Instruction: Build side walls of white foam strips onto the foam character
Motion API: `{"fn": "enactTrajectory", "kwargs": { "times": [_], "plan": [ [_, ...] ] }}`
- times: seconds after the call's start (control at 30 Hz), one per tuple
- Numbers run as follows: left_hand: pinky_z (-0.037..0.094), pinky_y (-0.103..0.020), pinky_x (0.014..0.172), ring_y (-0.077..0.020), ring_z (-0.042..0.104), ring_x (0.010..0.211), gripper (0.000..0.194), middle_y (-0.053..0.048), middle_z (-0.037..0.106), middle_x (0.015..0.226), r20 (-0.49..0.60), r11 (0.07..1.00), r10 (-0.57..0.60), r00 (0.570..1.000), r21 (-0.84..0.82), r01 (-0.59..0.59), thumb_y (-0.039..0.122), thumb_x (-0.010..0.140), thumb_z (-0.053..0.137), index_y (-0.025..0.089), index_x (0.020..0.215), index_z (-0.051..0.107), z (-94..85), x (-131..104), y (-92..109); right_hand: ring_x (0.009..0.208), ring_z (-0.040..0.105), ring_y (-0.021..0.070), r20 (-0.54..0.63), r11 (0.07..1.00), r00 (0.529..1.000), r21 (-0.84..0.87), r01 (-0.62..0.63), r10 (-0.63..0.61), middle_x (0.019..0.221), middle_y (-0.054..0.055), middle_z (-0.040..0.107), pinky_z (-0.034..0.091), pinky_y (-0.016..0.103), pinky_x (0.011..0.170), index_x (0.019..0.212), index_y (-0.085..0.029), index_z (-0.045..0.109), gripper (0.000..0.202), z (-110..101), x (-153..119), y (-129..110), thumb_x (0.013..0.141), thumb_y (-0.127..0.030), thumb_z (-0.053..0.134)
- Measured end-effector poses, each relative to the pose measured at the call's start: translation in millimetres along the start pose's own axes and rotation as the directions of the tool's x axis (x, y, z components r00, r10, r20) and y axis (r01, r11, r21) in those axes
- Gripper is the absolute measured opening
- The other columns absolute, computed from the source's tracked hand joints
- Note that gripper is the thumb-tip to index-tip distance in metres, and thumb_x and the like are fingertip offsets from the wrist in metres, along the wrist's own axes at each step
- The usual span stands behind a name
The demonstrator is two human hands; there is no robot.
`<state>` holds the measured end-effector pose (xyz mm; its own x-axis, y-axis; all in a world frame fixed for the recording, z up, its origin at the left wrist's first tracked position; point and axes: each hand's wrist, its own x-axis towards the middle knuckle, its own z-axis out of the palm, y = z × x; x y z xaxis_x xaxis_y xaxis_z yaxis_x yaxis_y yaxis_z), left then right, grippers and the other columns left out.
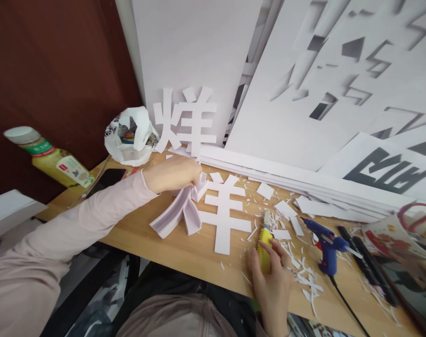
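"What have your fingers got hold of?"

"My left hand point(180, 172) is pinching the top of a raised white piece point(172, 217), though its fingertips are partly hidden from me. My right hand point(274, 274) is wrapped around a yellow cutter point(264, 248), its blade pointing away from me."

"Where does that raised piece sit?"

"On the worktop point(195, 255), in front of me and a little to the left. Thin walls stand up along its edges, and two legs spread out towards me. Just to its right lies a flat white cut-out point(223, 224), one long stroke with three bars across it. I can't tell whether the two touch."

"And around the cutter?"

"White scraps point(286, 210) are strewn beyond it and to its right. Past those lies a blue glue gun point(328, 255), its cord running towards me, then some black pens point(356, 257)."

"What's further off?"

"An upright white character point(196, 133) stands in front of a tall white board point(199, 47). Left of it sits a plastic bag point(141, 131) with things inside, then a bottle point(55, 161) of something yellow. Over on the right leans a big white sheet point(262, 126) with shapes cut out of it."
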<state>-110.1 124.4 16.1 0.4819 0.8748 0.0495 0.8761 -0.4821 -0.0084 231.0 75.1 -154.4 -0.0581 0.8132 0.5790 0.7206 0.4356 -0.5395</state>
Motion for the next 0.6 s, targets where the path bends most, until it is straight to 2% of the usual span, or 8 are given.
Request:
{"fn": "enactTrajectory", "kwargs": {
  "times": [0.13,0.2,0.27,0.4,0.6],
  "plan": [
    [0.023,-0.03,0.055,-0.0136,0.044,0.062,0.02,-0.003,0.057,0.067,0.03,0.995,-0.055,0.998,0.085,0.052,0.006,0.077,0.053,0.015,0.061,0.058,-2.4,4.7,3.8,0.111,0.063,0.0357,-0.005,1.0,1.0,-0.003,0.01,-0.01,0.117,0.022,0.061,0.05,0.055,0.093,0.102,-0.012,0.072,0.038,-0.3,0.4,-0.3,0.093,-0.046,0.059],
    [0.02,-0.03,0.054,-0.0127,0.041,0.06,0.023,-0.002,0.054,0.065,0.024,0.996,-0.036,0.999,0.086,0.034,0.004,0.077,0.052,0.015,0.057,0.053,1.3,8.2,6.5,0.112,0.062,0.0352,0.0,1.0,1.0,0.007,0.011,-0.011,0.118,0.021,0.061,0.05,0.054,0.093,0.102,-0.012,0.072,0.037,-0.5,0.5,-0.5,0.093,-0.045,0.059],
    [0.019,-0.03,0.053,-0.0119,0.038,0.058,0.025,-0.001,0.051,0.063,0.012,0.998,-0.016,1.0,0.057,0.015,0.004,0.077,0.051,0.015,0.055,0.049,5.1,11.1,8.1,0.112,0.062,0.0349,0.006,1.0,1.0,0.018,0.004,-0.004,0.118,0.021,0.061,0.05,0.054,0.094,0.102,-0.012,0.072,0.036,-0.7,0.6,-0.5,0.093,-0.045,0.059],
    [0.019,-0.029,0.053,-0.0109,0.036,0.057,0.022,0.001,0.049,0.062,0.01,0.998,-0.051,0.999,-0.045,0.051,0.003,0.075,0.051,0.015,0.057,0.047,9.9,13.8,5.1,0.112,0.061,0.0342,0.014,1.0,1.0,0.017,0.008,-0.009,0.118,0.021,0.061,0.05,0.055,0.094,0.102,-0.013,0.072,0.035,-1.0,0.0,0.5,0.093,-0.044,0.059],
    [0.024,-0.028,0.056,-0.0107,0.042,0.058,0.025,0.0,0.056,0.063,0.058,0.996,0.055,0.997,-0.069,-0.051,-0.001,0.074,0.051,0.015,0.055,0.054,19.9,13.1,-7.5,0.114,0.061,0.0354,0.023,1.0,1.0,0.005,-0.006,0.006,0.119,0.022,0.061,0.049,0.056,0.095,0.104,-0.012,0.072,0.036,-2.0,-0.4,-1.8,0.094,-0.044,0.059]
  ]
}}
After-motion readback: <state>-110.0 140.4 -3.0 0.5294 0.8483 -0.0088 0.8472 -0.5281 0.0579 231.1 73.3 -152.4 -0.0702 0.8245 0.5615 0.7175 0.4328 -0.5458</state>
